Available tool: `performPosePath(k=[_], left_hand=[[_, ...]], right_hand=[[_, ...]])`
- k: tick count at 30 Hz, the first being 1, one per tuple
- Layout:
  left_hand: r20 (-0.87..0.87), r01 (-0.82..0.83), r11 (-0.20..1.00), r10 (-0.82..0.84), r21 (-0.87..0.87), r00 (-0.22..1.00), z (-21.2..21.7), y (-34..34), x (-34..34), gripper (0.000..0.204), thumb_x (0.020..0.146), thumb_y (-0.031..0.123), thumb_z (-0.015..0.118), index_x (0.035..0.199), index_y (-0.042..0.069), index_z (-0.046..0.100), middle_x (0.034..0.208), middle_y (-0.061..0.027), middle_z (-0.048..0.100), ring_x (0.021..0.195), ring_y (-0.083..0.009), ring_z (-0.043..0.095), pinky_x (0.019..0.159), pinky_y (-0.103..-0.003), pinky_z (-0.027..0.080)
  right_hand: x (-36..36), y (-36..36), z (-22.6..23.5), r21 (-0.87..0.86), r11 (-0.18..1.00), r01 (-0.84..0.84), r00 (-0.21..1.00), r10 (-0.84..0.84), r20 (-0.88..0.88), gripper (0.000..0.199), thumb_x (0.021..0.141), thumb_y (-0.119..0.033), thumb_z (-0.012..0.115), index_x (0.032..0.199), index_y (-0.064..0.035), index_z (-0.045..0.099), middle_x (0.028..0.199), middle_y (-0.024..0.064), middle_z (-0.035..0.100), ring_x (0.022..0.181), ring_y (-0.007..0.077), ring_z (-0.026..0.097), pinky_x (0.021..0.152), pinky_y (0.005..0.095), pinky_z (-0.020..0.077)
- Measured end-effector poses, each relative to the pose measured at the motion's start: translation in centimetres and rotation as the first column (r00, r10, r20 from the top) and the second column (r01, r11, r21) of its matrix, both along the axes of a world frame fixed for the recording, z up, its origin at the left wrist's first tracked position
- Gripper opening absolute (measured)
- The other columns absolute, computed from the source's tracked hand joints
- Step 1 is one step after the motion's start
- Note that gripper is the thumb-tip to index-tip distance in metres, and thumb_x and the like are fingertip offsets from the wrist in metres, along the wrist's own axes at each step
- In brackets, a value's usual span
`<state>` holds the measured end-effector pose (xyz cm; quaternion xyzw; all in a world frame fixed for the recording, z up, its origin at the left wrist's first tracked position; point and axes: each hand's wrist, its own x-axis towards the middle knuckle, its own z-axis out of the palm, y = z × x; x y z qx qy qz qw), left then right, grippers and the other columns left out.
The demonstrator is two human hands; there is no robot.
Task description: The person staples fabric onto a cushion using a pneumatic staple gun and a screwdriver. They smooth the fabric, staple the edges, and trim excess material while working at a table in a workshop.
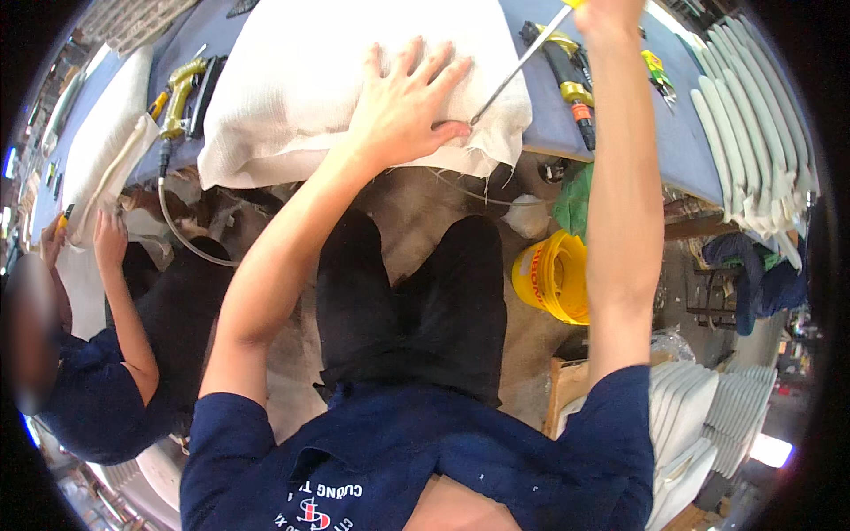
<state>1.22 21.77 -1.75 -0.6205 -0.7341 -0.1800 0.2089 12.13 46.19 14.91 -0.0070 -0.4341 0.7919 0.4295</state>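
A wide panel covered in white woven fabric [297, 75] lies on the blue-grey table in front of me, its frayed edge hanging over the near side. My left hand [405, 111] presses flat on it with the fingers spread, the thumb close to the right corner. At the top edge of the view, my right hand [611, 16] is closed around the yellow handle of a long-shafted screwdriver [521, 76]. The shaft slants down to the left, and its tip touches the fabric near my left thumb. Part of the right hand is cut off by the frame.
Pneumatic staple guns [181, 96] [567, 75] lie on either side of the panel, the left one with a hose. Yellow-handled cutters [656, 71] lie farther right. White padded pieces [753, 115] stand stacked at right. Below is a yellow bucket [537, 276]. At left a co-worker handles another white piece [111, 133].
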Motion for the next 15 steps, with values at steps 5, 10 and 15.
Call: performPosePath(k=[5, 10, 15], left_hand=[[0.028, -0.058, 0.998, 0.058, -0.012, 0.998, -0.8, -0.1, -0.5, 0.089, 0.09, 0.057, 0.077, 0.166, 0.027, 0.043, 0.173, -0.0088, 0.042, 0.161, -0.0394, 0.034, 0.126, -0.077, 0.017], [0.055, -0.044, 0.999, 0.045, -0.021, 0.997, -0.3, 0.9, 0.5, 0.088, 0.091, 0.055, 0.077, 0.167, 0.027, 0.043, 0.174, -0.0087, 0.041, 0.162, -0.0401, 0.033, 0.127, -0.076, 0.016], [0.051, 0.011, 1.0, -0.011, 0.004, 0.999, -0.8, 0.2, -0.3, 0.091, 0.089, 0.057, 0.078, 0.167, 0.026, 0.042, 0.175, -0.0082, 0.039, 0.162, -0.0399, 0.031, 0.127, -0.076, 0.015]], right_hand=[[0.1, -8.8, 1.8, 0.319, 0.832, 0.454, 0.886, -0.46, -0.06, 0.038, 0.107, -0.041, 0.064, 0.083, -0.0183, 0.046, 0.062, -0.0074, 0.036, 0.046, 0.0052, 0.033, 0.04, 0.0245, 0.0278], [1.5, -7.1, 1.5, 0.313, 0.809, 0.497, 0.865, -0.492, -0.099, 0.038, 0.108, -0.041, 0.065, 0.085, -0.0176, 0.047, 0.062, -0.0062, 0.039, 0.046, 0.0068, 0.038, 0.04, 0.025, 0.0308], [0.8, -7.6, -0.5, 0.27, 0.803, 0.531, 0.847, -0.506, -0.162, 0.035, 0.111, -0.039, 0.063, 0.09, -0.0151, 0.048, 0.068, -0.0015, 0.047, 0.045, 0.0083, 0.042, 0.039, 0.0265, 0.0334]])
